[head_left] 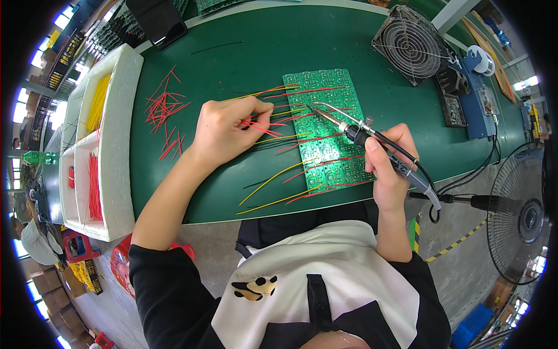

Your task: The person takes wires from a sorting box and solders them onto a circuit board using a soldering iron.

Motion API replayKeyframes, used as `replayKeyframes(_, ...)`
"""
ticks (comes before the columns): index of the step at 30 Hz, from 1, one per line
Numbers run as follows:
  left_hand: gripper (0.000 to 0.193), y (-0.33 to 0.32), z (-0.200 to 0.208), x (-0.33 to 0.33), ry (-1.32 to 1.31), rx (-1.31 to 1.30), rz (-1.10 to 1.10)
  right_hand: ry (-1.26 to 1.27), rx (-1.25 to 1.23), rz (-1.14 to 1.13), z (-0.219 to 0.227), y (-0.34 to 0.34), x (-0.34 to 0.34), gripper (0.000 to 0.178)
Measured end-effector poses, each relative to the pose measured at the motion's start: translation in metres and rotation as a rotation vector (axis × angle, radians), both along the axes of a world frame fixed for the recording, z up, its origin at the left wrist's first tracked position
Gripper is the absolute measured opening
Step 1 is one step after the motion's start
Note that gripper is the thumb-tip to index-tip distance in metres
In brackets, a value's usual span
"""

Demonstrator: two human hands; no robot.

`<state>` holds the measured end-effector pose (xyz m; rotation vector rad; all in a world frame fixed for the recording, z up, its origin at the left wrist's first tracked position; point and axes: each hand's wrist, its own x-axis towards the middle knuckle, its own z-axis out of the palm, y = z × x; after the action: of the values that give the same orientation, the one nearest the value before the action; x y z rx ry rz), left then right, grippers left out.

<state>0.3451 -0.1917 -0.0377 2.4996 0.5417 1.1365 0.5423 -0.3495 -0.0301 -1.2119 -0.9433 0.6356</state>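
A green circuit board panel (337, 152) lies on the table, with red, yellow and black wires running out from it to the left. In my right hand (390, 168) is a soldering iron (356, 135) with a thin metal tube along it; its tip points at the upper left part of the panel. My left hand (232, 127) is closed on several red wires (264, 127) at the panel's left edge. One of them seems to reach toward the iron's tip. Whether tip and wire touch is too small to tell.
Loose red wires (165, 109) lie left of my left hand. A white foam box (119, 145) with yellow and red wires stands at the table's left edge. At the back right are a square fan (408, 43) and a blue device (478, 96). Another fan (526, 215) stands right.
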Motion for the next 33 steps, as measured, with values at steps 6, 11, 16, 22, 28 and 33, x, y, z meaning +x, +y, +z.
replayKeyframes(6,0.01,-0.0002,0.0015,0.0002,0.005,-0.007,-0.006,0.018,0.02,-0.001,0.0008,-0.0008,0.001,0.017)
replayKeyframes(11,0.01,0.0,0.0011,0.0002,0.004,-0.011,-0.007,0.036,0.02,-0.013,0.0005,-0.0004,0.0009,0.016)
replayKeyframes(16,0.009,-0.0008,0.0031,0.0009,0.012,0.023,-0.024,0.0,0.008,-0.039,0.0019,0.0008,-0.0014,0.015)
replayKeyframes(22,0.01,-0.001,0.0036,-0.0002,0.018,0.009,-0.008,0.006,0.002,-0.04,0.002,0.0009,-0.0019,0.016)
replayKeyframes(28,0.011,-0.0009,0.0037,0.0003,0.011,0.009,-0.017,0.043,0.031,0.012,-0.0002,-0.0001,0.0007,0.016)
replayKeyframes(33,0.011,-0.0006,0.0041,0.0008,0.018,0.009,-0.017,0.021,0.015,-0.001,0.0005,0.0001,0.0007,0.017)
